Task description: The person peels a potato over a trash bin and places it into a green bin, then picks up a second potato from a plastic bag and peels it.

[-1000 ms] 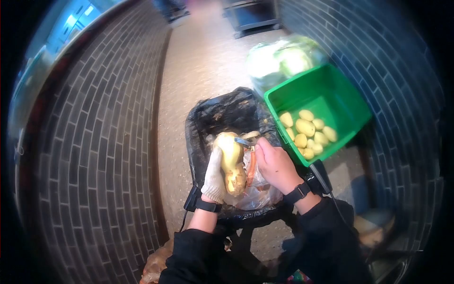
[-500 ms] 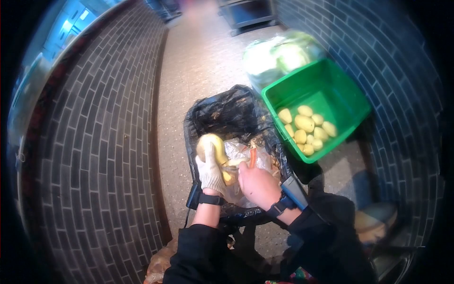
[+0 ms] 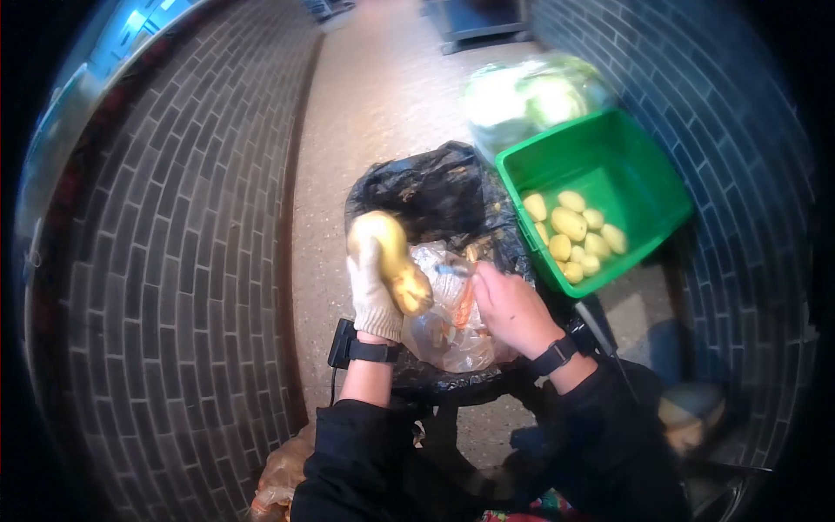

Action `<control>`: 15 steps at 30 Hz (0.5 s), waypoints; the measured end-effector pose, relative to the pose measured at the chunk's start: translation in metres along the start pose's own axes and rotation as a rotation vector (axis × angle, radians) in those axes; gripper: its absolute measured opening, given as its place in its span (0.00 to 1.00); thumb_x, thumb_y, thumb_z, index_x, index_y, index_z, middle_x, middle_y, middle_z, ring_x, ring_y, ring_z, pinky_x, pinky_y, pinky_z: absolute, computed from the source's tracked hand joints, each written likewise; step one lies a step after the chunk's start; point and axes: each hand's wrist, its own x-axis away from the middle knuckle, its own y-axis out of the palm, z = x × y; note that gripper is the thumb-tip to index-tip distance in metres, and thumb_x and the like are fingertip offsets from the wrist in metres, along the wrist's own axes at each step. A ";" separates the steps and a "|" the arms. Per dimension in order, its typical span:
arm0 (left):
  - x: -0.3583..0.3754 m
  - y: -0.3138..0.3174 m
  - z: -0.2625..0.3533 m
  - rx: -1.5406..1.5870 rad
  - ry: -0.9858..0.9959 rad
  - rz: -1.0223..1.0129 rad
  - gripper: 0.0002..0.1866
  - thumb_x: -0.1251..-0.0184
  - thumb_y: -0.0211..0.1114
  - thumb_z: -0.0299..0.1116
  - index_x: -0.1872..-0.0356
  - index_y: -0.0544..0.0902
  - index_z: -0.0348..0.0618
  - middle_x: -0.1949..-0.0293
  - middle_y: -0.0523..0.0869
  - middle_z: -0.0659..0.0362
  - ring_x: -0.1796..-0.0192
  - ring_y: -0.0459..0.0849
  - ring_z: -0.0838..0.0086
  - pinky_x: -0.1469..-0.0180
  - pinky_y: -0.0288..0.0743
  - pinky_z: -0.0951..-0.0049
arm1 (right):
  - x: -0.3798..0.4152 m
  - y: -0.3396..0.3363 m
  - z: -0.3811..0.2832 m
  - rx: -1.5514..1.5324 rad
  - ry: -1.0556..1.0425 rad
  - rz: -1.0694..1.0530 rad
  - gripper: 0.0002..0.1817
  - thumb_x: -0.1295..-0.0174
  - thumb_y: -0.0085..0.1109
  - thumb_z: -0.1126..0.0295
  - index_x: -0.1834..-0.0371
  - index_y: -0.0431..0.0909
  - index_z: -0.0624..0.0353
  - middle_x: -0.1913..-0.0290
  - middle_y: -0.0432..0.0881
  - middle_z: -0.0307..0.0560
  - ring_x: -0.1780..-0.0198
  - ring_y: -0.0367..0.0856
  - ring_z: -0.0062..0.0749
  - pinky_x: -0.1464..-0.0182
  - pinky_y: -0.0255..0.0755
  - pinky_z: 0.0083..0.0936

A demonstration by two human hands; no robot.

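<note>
My left hand [image 3: 371, 291], in a white knitted glove, is closed around a butternut squash [image 3: 389, 246]. The squash's rounded bulb points up and its narrower neck leans down to the right, with a rough yellow-brown end. To its right, my bare right hand [image 3: 513, 309] grips a small peeler [image 3: 454, 266]; its metal head is blurred and stands apart from the squash, and the fingers hide its handle. Both hands are over a bin lined with a black bag [image 3: 426, 187]. Inside lie crumpled clear plastic [image 3: 461, 344], some scraps and an orange strip [image 3: 464, 304].
A green tub [image 3: 648, 174] with several peeled potatoes [image 3: 569, 224] stands right of the bin. Behind it is a clear bag of cabbage-like greens [image 3: 539, 96]. Dark brick walls rise on both sides [image 3: 200, 217]. A wheeled cart [image 3: 478, 22] stands farther along the floor.
The peeler in my right hand has moved away from the squash, up and to the right. My left hand has shifted the squash slightly left and up, showing more of its neck.
</note>
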 end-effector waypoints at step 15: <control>0.028 0.020 -0.020 0.066 -0.309 -0.109 0.30 0.28 0.57 0.63 0.46 0.78 0.44 0.64 0.85 0.60 0.69 0.83 0.74 0.69 0.79 0.79 | -0.007 0.017 -0.009 0.147 0.003 -0.057 0.10 0.30 0.47 0.67 0.60 0.70 0.65 0.77 0.80 0.63 0.70 0.83 0.60 0.66 0.76 0.52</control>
